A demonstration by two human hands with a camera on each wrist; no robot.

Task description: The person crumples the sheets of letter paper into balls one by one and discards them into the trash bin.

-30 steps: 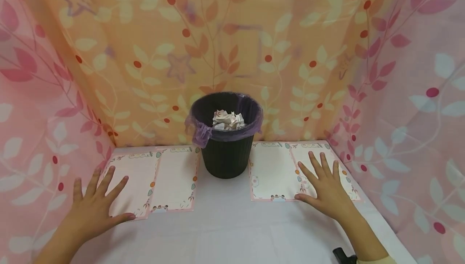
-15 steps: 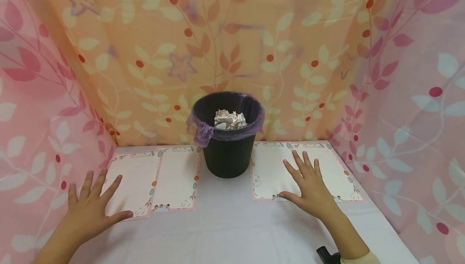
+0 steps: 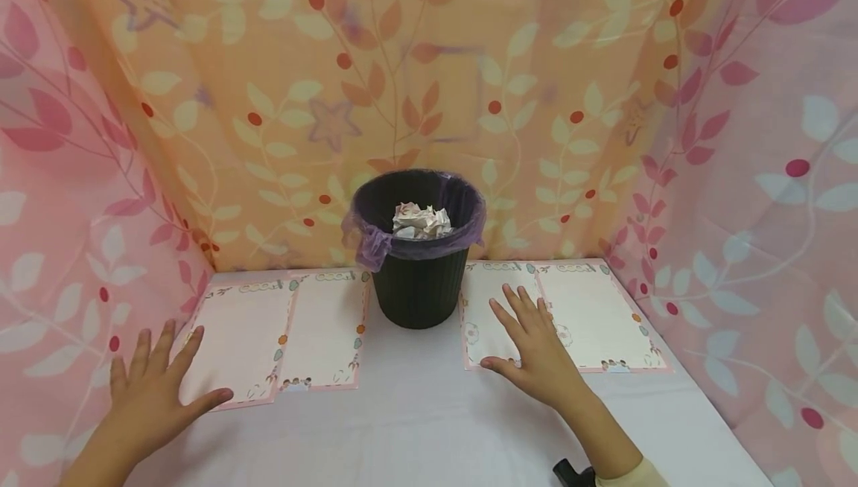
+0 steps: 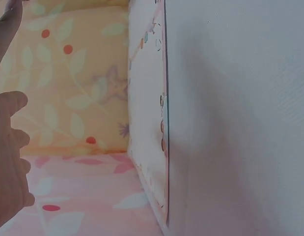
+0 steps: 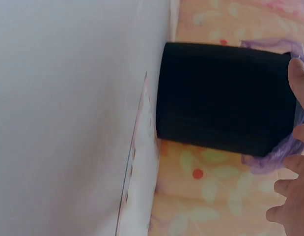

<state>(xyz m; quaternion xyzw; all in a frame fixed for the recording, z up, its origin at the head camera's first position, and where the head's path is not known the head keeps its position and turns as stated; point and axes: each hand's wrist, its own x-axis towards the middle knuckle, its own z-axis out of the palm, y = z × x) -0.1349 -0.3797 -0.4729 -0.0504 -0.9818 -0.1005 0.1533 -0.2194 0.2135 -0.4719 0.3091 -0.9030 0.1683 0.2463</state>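
My left hand (image 3: pixel 149 401) hovers with spread fingers over the near-left corner of the left sheets of paper (image 3: pixel 322 330); it holds nothing. On the other side my right hand (image 3: pixel 536 349), fingers also spread, is above the right sheets of paper (image 3: pixel 596 316) and holds nothing. Both pairs of sheets are white with pink, decorated borders. Between the pairs stands a black trash bin (image 3: pixel 418 290), upright, with a purple bin liner (image 3: pixel 375 249) folded over its rim. Crumpled paper (image 3: pixel 422 221) shows inside it. In the right wrist view the bin (image 5: pixel 225 98) appears sideways beyond the fingers.
A white cloth covers the table (image 3: pixel 402 427). An orange patterned curtain (image 3: pixel 281 137) closes off the back, with a pink curtain (image 3: pixel 53 211) at the left and another pink curtain (image 3: pixel 757 234) at the right. A black object (image 3: pixel 570 472) sits by my right wrist.
My right hand has moved left, from the outer right sheet toward the inner one. My left hand has shifted slightly left and down. The bin and sheets stay in place.
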